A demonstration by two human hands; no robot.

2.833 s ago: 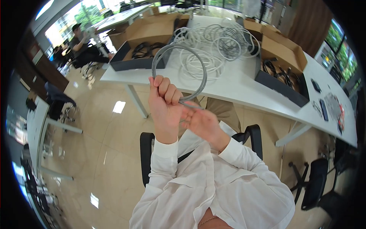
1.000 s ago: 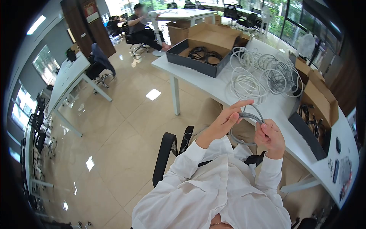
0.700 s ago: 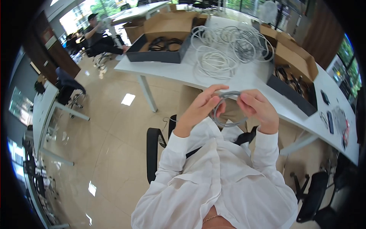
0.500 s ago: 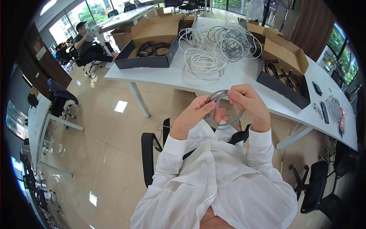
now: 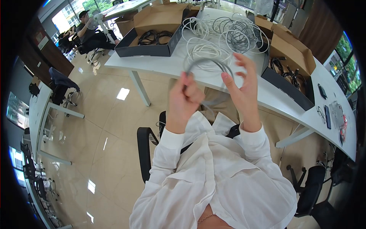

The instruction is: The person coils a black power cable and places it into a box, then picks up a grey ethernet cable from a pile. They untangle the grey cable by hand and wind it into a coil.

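A looped grey cable point(image 5: 209, 60), blurred by motion, is held up in front of the table edge. My left hand point(image 5: 183, 101) is closed in a fist around the left side of the loop. On the loop's right side, my right hand point(image 5: 244, 89) has its thumb and fingers spread apart, with the thumb tip close to the cable. Beyond the hands, a coiled white cable point(image 5: 207, 53) and a tangled grey cable point(image 5: 241, 38) lie on the white table point(image 5: 152, 64).
An open box point(image 5: 148, 50) with black cables stands at the left of the table, another open box point(image 5: 288, 91) at the right. Phones point(image 5: 328, 117) and small items lie at the far right. A black chair armrest point(image 5: 143, 152) is beside my left arm. A person point(image 5: 89, 34) sits in the background.
Both hands have risen toward the table with the cable loop. My right hand has let go of the loop and spread its fingers; my left hand has closed into a fist on it.
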